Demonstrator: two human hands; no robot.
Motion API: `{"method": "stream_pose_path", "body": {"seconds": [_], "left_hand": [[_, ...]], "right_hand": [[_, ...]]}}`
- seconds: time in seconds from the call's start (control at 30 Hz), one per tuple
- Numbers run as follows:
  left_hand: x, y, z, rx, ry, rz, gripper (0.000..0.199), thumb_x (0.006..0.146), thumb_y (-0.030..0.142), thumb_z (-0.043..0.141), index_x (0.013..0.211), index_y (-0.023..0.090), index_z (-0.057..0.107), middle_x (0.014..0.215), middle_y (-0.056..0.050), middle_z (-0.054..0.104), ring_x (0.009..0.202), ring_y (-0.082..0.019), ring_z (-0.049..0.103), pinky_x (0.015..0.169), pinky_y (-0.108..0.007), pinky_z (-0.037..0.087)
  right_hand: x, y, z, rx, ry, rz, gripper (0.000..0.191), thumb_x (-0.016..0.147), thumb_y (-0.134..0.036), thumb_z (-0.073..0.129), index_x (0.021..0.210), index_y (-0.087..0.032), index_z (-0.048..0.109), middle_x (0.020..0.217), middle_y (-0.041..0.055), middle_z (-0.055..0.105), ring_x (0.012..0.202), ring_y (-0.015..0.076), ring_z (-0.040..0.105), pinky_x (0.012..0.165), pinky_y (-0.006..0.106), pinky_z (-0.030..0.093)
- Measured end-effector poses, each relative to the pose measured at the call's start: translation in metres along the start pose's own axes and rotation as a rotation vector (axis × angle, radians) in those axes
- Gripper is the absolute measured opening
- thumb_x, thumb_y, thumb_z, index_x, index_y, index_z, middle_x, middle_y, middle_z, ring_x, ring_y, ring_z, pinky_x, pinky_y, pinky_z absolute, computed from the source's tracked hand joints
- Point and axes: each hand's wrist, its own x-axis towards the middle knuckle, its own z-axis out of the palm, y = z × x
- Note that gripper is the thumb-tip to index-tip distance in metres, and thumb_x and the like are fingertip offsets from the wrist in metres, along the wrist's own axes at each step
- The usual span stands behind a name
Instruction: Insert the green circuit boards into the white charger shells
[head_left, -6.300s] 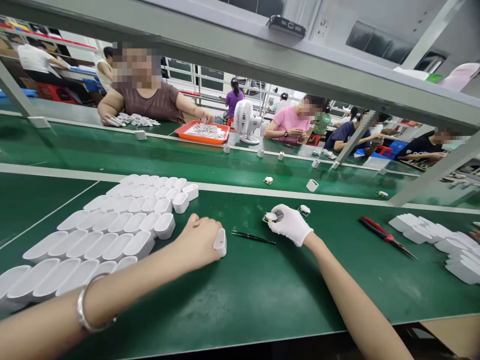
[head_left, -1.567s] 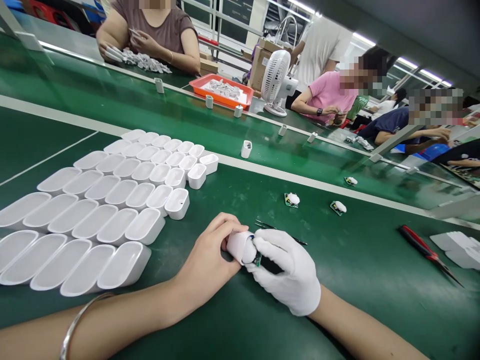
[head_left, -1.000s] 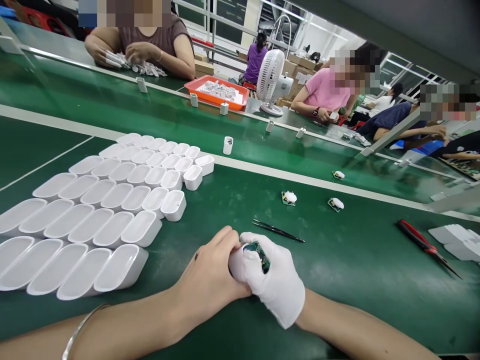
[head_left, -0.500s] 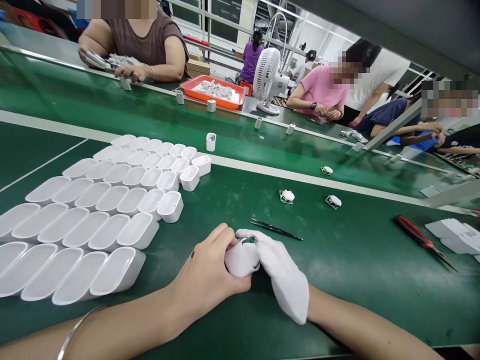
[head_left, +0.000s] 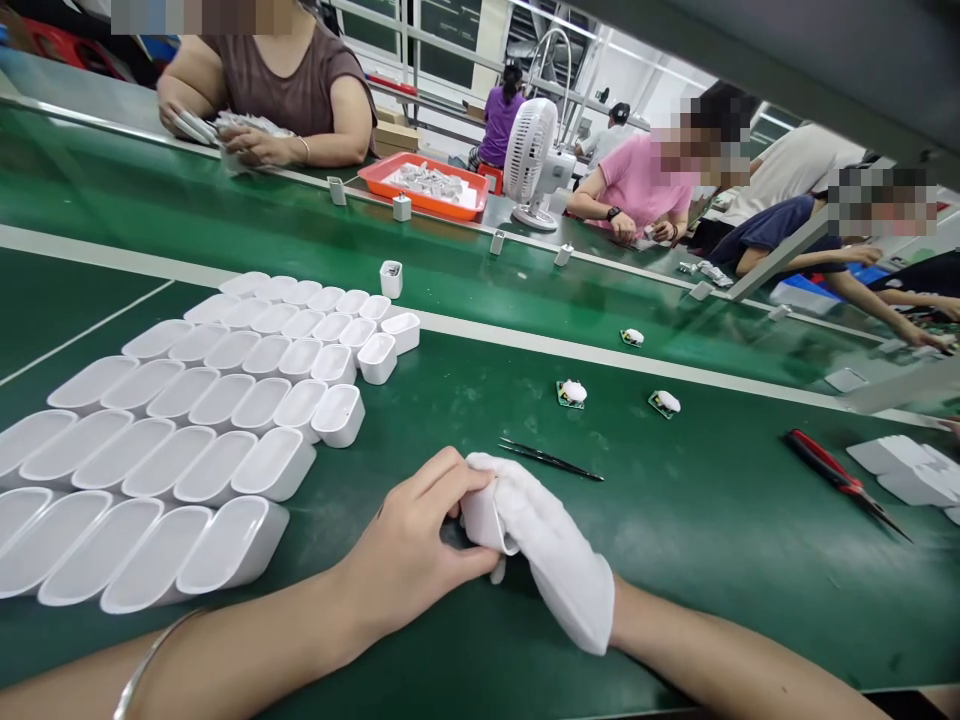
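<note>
My left hand (head_left: 420,525) is bare and grips a small white plastic case (head_left: 484,518) between fingers and thumb, its open end tilted to the right. Over that open end lies my right hand (head_left: 551,550), in a white glove, its fingers wrapped against the case. Whatever sits in the opening is hidden by the glove. Just beyond the hands lie black tweezers (head_left: 551,459) on the green table. Farther back are two small circuit boards with white blobs on top, a nearer board (head_left: 572,393) and one to its right (head_left: 664,403).
Rows of open white cases (head_left: 217,465) cover the left side. Red-handled pliers (head_left: 844,480) and more white cases (head_left: 904,465) lie at right. Beyond a pale strip, a green belt carries a case (head_left: 391,279) and a board (head_left: 631,338). Co-workers sit opposite, near an orange tray (head_left: 424,185) and fan (head_left: 532,160).
My gloved right hand has closed farther over the case, covering the green board that showed at its opening. Items on the far belt have shifted left.
</note>
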Motion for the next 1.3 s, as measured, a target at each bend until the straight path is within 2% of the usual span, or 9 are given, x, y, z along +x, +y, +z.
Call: {"method": "stream_pose_path", "body": {"seconds": [0.13,0.23,0.33,0.43,0.53,0.67,0.93,1.1,1.3], "left_hand": [[0.006,0.002,-0.003,-0.086,-0.133,-0.19,0.045,0.068,0.006,0.067,0.107,0.027,0.059,0.093,0.002,0.058,0.084,-0.013,0.055,0.077,-0.024,0.046],[0.01,0.001,-0.005,-0.074,-0.27,-0.328,0.049,0.071,0.01,0.061,0.115,0.029,0.059,0.103,0.0,0.06,0.098,-0.018,0.057,0.088,-0.031,0.046],[0.011,-0.001,-0.004,-0.011,-0.292,-0.401,0.051,0.074,0.011,0.054,0.122,0.029,0.057,0.1,-0.002,0.06,0.095,-0.019,0.058,0.085,-0.033,0.047],[0.011,-0.002,-0.003,-0.026,-0.246,-0.426,0.051,0.075,0.013,0.054,0.124,0.028,0.056,0.101,-0.001,0.06,0.093,-0.018,0.059,0.085,-0.032,0.047],[0.013,-0.001,-0.002,-0.05,-0.24,-0.436,0.042,0.077,0.015,0.054,0.116,0.031,0.061,0.095,0.001,0.061,0.089,-0.016,0.059,0.081,-0.029,0.047],[0.013,-0.001,-0.002,-0.07,-0.231,-0.421,0.04,0.077,0.013,0.055,0.11,0.033,0.065,0.09,0.002,0.063,0.087,-0.015,0.06,0.079,-0.028,0.046],[0.011,-0.003,-0.003,-0.075,-0.258,-0.427,0.039,0.077,0.014,0.054,0.11,0.031,0.066,0.091,0.001,0.062,0.085,-0.016,0.06,0.077,-0.029,0.046],[0.013,-0.003,-0.002,-0.081,-0.28,-0.446,0.04,0.074,0.012,0.055,0.109,0.03,0.066,0.091,0.001,0.062,0.084,-0.017,0.06,0.075,-0.029,0.046],[0.013,-0.003,-0.002,-0.079,-0.262,-0.431,0.039,0.073,0.011,0.055,0.104,0.03,0.068,0.089,0.001,0.062,0.084,-0.016,0.06,0.075,-0.028,0.045]], "right_hand": [[-0.001,-0.021,-0.019,-0.37,0.147,-0.138,0.044,0.098,-0.045,0.027,0.119,-0.022,0.059,0.089,0.0046,0.063,0.076,0.0152,0.058,0.071,0.03,0.05],[0.004,-0.03,-0.049,-0.987,0.37,-0.193,0.03,0.088,-0.044,0.05,0.101,-0.023,0.068,0.093,0.0071,0.064,0.086,0.0217,0.057,0.072,0.034,0.047],[0.012,-0.028,-0.075,-1.294,0.371,-0.049,0.016,0.076,-0.035,0.066,0.087,-0.025,0.072,0.094,0.0058,0.065,0.085,0.0229,0.058,0.068,0.033,0.046],[0.016,-0.026,-0.084,-1.235,0.262,-0.024,0.012,0.085,-0.026,0.057,0.084,-0.023,0.069,0.085,0.0019,0.066,0.075,0.0165,0.06,0.065,0.029,0.045],[0.01,-0.036,-0.082,-1.185,0.15,-0.235,0.015,0.091,-0.021,0.049,0.094,-0.023,0.063,0.083,-0.0002,0.066,0.071,0.0129,0.059,0.064,0.025,0.044],[-0.003,-0.054,-0.078,-1.398,0.088,-0.469,0.017,0.092,-0.015,0.047,0.094,-0.023,0.062,0.077,-0.0002,0.066,0.068,0.013,0.057,0.067,0.027,0.042],[-0.002,-0.051,-0.071,-1.495,0.117,-0.418,0.017,0.091,-0.014,0.047,0.091,-0.022,0.062,0.075,-0.0002,0.065,0.065,0.0125,0.056,0.062,0.025,0.039],[0.001,-0.047,-0.061,-1.554,0.079,-0.486,0.019,0.091,-0.012,0.045,0.089,-0.021,0.062,0.073,0.0005,0.064,0.062,0.0122,0.054,0.06,0.025,0.036],[-0.001,-0.054,-0.072,-1.573,0.058,-0.571,0.023,0.092,-0.009,0.041,0.091,-0.021,0.061,0.072,0.0005,0.064,0.062,0.0119,0.053,0.062,0.026,0.034]]}}
